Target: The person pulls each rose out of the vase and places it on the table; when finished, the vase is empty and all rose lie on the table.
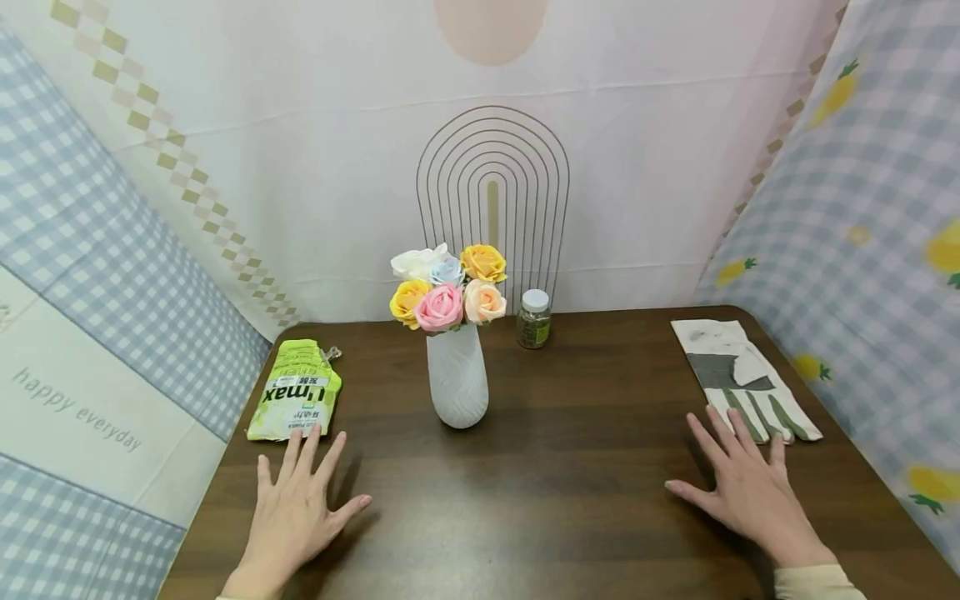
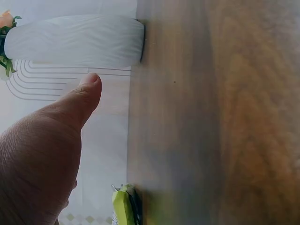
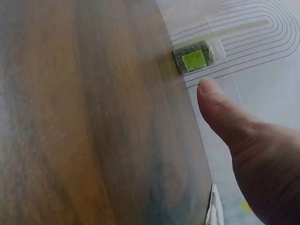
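Observation:
My left hand [image 1: 294, 508] is spread with straight fingers over the left side of the table, its fingertips overlapping the near edge of a green and white printed packet [image 1: 296, 392] in the head view. On the other side, my right hand [image 1: 746, 492] is likewise spread, fingertips close to a folded white glove with grey-green stripes [image 1: 720, 358]. Neither hand holds anything. Between them, farther back, stands a white ribbed vase [image 1: 457, 379] with several artificial roses [image 1: 440, 307] in pink, yellow, white, blue and peach. Right of it is a small white-lidded jar [image 1: 533, 321] with green contents.
The dark wooden table [image 1: 495, 508] has rounded back corners. A white cloth [image 1: 337, 183] with an arch pattern hangs behind it. Blue checked cloth [image 1: 862, 208] printed with yellow fruit borders the right side, and more checked cloth [image 1: 97, 192] borders the left.

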### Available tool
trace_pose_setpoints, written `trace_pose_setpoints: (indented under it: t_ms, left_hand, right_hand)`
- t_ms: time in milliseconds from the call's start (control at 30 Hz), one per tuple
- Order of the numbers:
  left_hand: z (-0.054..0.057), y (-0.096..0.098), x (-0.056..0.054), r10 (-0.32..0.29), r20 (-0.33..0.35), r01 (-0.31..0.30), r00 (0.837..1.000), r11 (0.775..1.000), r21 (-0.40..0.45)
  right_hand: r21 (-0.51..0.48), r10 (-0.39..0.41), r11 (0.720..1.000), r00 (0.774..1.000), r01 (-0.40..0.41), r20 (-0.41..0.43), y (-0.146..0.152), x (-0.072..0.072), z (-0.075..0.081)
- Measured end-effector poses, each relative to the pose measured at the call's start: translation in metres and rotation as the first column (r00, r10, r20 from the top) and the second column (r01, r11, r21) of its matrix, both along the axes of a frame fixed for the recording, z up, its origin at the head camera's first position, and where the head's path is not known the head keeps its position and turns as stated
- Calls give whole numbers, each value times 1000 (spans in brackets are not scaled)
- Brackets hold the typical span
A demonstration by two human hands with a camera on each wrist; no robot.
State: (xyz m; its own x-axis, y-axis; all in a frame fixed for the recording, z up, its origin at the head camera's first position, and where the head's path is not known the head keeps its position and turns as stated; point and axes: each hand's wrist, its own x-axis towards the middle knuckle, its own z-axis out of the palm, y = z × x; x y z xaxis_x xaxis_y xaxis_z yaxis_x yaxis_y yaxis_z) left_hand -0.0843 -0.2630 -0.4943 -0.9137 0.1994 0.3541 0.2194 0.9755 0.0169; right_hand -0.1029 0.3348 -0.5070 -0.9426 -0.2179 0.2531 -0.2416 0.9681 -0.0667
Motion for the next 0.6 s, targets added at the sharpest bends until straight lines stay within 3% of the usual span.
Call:
trace_pose_setpoints:
  t_ms: [267,600]
  left_hand:
    - [10,6,-11,-22,-28,21,999,1000,-11]
    - [30,40,-38,-70,-50,71,996,997,17]
  right_hand:
    - [-6,39,999,999,-39,-32,-7,-8,6]
    - [-6,131,991,988,-132,-82,-46,-38,32]
